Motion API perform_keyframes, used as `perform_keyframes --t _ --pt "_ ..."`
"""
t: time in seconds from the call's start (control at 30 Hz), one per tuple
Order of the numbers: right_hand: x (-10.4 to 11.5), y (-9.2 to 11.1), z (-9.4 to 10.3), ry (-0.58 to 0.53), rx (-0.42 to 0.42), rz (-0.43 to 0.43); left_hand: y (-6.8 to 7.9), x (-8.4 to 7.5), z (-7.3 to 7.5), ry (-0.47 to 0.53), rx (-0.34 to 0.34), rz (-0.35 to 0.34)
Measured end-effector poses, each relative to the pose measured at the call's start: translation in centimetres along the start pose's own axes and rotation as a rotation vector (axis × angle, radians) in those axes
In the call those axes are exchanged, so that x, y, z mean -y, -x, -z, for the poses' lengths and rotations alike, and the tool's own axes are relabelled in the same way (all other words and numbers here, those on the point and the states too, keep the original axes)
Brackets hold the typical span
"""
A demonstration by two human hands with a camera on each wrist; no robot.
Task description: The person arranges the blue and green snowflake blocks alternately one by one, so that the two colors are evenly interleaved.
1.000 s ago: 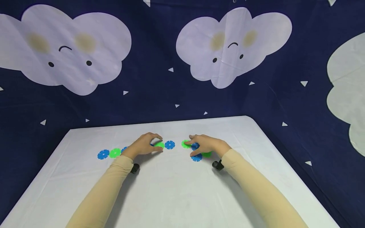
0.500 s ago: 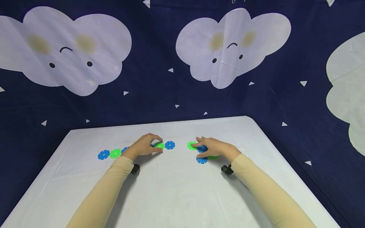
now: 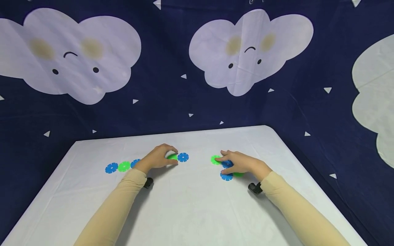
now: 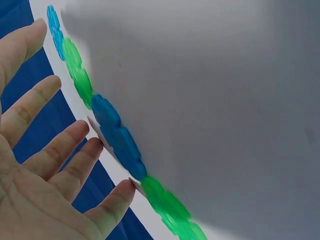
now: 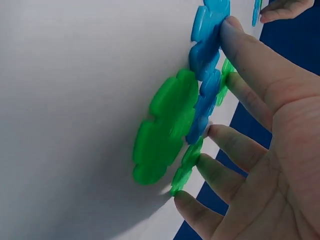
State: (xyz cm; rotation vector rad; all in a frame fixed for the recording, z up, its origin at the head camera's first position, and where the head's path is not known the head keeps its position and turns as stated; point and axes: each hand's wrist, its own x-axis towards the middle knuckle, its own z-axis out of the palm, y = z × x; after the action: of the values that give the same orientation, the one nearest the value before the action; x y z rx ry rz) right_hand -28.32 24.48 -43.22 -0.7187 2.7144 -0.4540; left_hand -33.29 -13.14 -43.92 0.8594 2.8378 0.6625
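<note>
Notched plastic discs, blue and green, lie flat on the white table. My left hand (image 3: 156, 157) arches over a row of them, thumb and fingers loosely spread around a green disc (image 3: 172, 156); a blue disc (image 3: 183, 157) ends the row beyond its fingertips. In the left wrist view, the fingertips are close to a blue disc (image 4: 119, 136); contact is unclear. My right hand (image 3: 241, 162) has extended fingers on a cluster: a green disc (image 3: 215, 159) under a fingertip, a blue disc (image 3: 227, 177) at the thumb, another blue disc (image 5: 205, 107) and green disc (image 5: 167, 127) partly beneath the palm.
Leftward, the row continues with a blue disc (image 3: 112, 167), a green disc (image 3: 124, 166) and another blue disc (image 3: 135, 163). A white gap separates row and cluster on the table (image 3: 197, 205). Behind the table hangs a dark blue curtain (image 3: 166, 102) with clouds.
My right hand has slid right and slightly toward me, the disc cluster moving with it, widening the gap to the row. The left hand has stayed nearly in place.
</note>
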Motion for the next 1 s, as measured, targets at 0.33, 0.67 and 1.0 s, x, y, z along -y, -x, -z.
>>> perform_keyframes --t 0.33,0.67,1.0 --pt "0.6 0.9 -0.5 0.042 -0.030 0.035 -0.5 -0.4 0.0 -0.009 -0.011 -0.004" --pt "1.1 2.1 -0.7 0.068 -0.133 0.049 -1.0 -0.8 -0.3 0.007 -0.008 0.006" --pt "1.1 2.7 -0.9 0.017 -0.130 0.042 -1.8 -1.3 -0.9 0.032 0.009 0.032"
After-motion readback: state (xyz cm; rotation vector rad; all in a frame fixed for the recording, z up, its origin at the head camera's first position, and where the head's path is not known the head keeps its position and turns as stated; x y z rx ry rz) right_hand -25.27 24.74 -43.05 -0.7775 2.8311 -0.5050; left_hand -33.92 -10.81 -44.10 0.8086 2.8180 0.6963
